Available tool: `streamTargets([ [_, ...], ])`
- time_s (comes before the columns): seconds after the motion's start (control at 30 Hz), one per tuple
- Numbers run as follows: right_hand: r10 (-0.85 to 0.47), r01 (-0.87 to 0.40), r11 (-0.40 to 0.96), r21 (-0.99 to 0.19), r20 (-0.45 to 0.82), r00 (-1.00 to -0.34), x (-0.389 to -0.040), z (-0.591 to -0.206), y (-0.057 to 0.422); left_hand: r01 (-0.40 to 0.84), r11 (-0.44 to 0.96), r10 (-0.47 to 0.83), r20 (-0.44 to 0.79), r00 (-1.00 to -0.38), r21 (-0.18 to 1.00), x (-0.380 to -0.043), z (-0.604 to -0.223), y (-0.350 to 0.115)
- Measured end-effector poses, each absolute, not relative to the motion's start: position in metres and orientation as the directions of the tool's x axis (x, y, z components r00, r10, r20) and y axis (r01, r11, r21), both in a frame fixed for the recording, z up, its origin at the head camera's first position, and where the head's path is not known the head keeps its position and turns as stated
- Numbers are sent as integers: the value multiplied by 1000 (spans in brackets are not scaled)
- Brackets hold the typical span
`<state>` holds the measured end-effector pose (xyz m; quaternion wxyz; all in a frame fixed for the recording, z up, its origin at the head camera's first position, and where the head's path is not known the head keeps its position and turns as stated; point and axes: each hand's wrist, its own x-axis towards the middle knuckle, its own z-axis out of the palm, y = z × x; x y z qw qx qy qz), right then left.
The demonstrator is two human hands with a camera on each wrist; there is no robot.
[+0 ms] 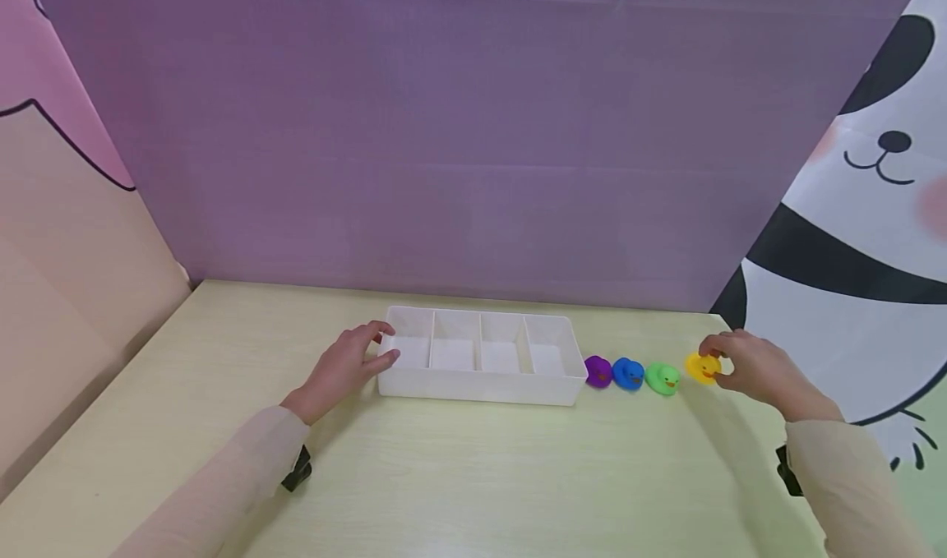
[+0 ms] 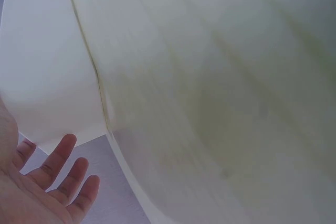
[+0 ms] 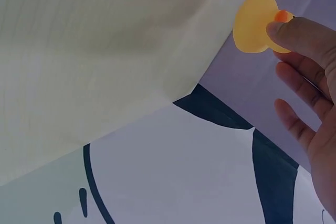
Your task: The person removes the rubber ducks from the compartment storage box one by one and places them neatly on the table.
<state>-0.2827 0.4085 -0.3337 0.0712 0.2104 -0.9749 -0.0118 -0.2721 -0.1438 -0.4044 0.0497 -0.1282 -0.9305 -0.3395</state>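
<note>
A white tray [image 1: 477, 387] with several compartments in a row stands on the table. My left hand [image 1: 344, 369] is at its left end, thumb and fingers spread right at the rim. In the left wrist view its fingers [image 2: 62, 174] are apart and loosely bent, beside the tray's white wall [image 2: 50, 61]. My right hand [image 1: 762, 369] pinches a yellow rubber duck [image 1: 701, 367] between thumb and fingers, seen also in the right wrist view as a yellow duck [image 3: 252, 24] with an orange bill. Left of it sit a green duck [image 1: 662, 379], a blue duck [image 1: 628, 374] and a purple duck [image 1: 598, 372].
The pale wooden table [image 1: 473, 476] ends at a purple backdrop [image 1: 473, 147] behind the tray. A panda-print panel [image 1: 851, 254] stands along the right edge, close to my right hand. A pink and beige panel [image 1: 66, 279] lines the left side.
</note>
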Motion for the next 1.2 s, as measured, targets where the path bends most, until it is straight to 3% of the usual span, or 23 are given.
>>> streamTargets([
  [0.8, -344, -344, 939, -15, 20, -939, -287, -365, 411, 273, 731, 202, 184, -962, 625, -272, -406, -144],
  [1.2, -348, -349, 937, -28, 33, -937, -289, -366, 409, 267, 729, 198, 178, -964, 630, -272, -405, -144],
])
